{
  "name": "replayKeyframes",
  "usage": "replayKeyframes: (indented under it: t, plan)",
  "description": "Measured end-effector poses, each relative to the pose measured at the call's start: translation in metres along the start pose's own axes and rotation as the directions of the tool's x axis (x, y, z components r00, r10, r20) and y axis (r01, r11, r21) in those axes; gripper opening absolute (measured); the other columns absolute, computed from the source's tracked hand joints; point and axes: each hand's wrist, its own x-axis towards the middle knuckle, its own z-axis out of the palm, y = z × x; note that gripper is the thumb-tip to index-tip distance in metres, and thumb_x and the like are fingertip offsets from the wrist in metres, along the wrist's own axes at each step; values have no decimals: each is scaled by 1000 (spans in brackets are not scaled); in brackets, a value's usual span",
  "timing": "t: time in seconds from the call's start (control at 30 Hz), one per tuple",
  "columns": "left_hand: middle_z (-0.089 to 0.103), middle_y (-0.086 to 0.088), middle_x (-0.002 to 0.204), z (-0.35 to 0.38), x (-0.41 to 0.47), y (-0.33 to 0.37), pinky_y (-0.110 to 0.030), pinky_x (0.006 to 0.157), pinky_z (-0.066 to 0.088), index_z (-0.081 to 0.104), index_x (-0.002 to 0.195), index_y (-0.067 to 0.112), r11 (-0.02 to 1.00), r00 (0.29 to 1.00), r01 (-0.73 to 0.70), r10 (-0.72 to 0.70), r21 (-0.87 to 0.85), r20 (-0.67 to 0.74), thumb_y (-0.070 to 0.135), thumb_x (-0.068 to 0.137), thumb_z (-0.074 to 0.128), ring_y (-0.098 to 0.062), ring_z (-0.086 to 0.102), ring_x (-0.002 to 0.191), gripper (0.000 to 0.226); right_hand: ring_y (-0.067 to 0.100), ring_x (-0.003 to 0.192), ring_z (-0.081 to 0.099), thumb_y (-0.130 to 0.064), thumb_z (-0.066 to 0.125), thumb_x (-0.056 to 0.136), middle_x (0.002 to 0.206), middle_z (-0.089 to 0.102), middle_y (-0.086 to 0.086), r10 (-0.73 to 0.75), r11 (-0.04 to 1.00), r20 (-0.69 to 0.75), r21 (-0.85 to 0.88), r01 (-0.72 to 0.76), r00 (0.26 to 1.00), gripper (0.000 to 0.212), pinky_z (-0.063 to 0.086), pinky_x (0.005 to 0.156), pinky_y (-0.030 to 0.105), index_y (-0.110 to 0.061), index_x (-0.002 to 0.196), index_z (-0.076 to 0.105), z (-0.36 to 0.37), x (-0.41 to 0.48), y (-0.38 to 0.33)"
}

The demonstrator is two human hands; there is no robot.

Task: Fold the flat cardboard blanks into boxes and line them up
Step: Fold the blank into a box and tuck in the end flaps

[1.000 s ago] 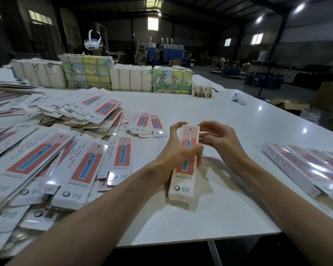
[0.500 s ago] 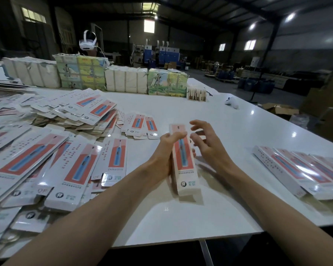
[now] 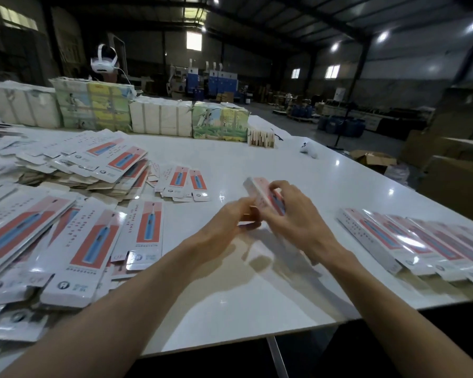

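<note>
Above the middle of the white table (image 3: 257, 296) I hold a long white box (image 3: 260, 195) with a red panel, tilted with its far end raised to the left. My right hand (image 3: 292, 214) wraps over its top and side. My left hand (image 3: 235, 216) grips its near end, fingers curled at the flap; motion blur hides the details. Flat blanks (image 3: 93, 249) with the same red and blue print lie spread in overlapping piles on the left. A row of folded boxes (image 3: 410, 241) lies side by side at the right edge.
Wrapped bundles (image 3: 159, 117) stand in a line along the table's far side, with a small stack of cards (image 3: 261, 137) and a white controller (image 3: 309, 150) near them. A white headset (image 3: 103, 61) shows behind the bundles. Cardboard cartons (image 3: 448, 165) sit on the floor at right.
The box has gone from lying lengthwise toward me in my left hand to tilted up and left, with my right hand now closed over it. The view shifted slightly left.
</note>
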Motion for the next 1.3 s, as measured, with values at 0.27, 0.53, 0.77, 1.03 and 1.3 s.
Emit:
replayKeyframes:
  t: [0.27, 0.53, 0.77, 1.03, 1.3]
  plan:
    - [67, 15, 106, 9, -7, -17, -19, 88, 50, 81, 100, 40, 705, 967, -248, 141, 665, 212, 32, 96, 72, 1, 66, 95, 12, 19, 121, 41, -46, 54, 103, 140, 41, 4, 302, 762, 112, -626, -169, 947, 45, 44, 108, 43, -20, 140, 48, -57, -20, 89]
    - [65, 15, 110, 8, -9, -14, -26, 97, 52, 79, 104, 43, 683, 970, -229, 103, 693, 219, 35, 95, 67, 1, 65, 99, 17, 22, 124, 49, -43, 46, 106, 134, 47, 4, 354, 549, 9, -812, -200, 935, 41, 42, 112, 42, -18, 138, 48, -76, -36, 104]
    - [67, 13, 101, 7, -8, -9, -22, 86, 49, 81, 105, 35, 700, 975, -206, 92, 684, 200, 21, 98, 61, 0, 63, 89, 26, 21, 105, 58, -34, 52, 106, 122, 59, 4, 138, 749, 51, -659, -71, 989, 30, 49, 88, 36, -16, 130, 55, -33, 8, 44]
    - [79, 7, 91, 3, -11, -6, -40, 95, 60, 79, 89, 30, 830, 991, -133, 95, 541, 99, 14, 90, 54, -11, 75, 93, 30, 25, 77, 64, -22, 52, 102, 80, 69, -2, 97, 964, -11, -248, -97, 995, 20, 49, 68, 37, -19, 118, 63, 44, 38, 19]
    - [78, -1, 99, -4, -22, 34, -39, 96, 60, 75, 109, 24, 761, 996, -66, 12, 646, 87, 13, 98, 59, -11, 75, 90, 23, 22, 70, 55, -27, 63, 97, 72, 63, -14, -4, 977, 1, -212, 4, 1000, 15, 36, 60, 34, -22, 112, 63, 49, 37, 37]
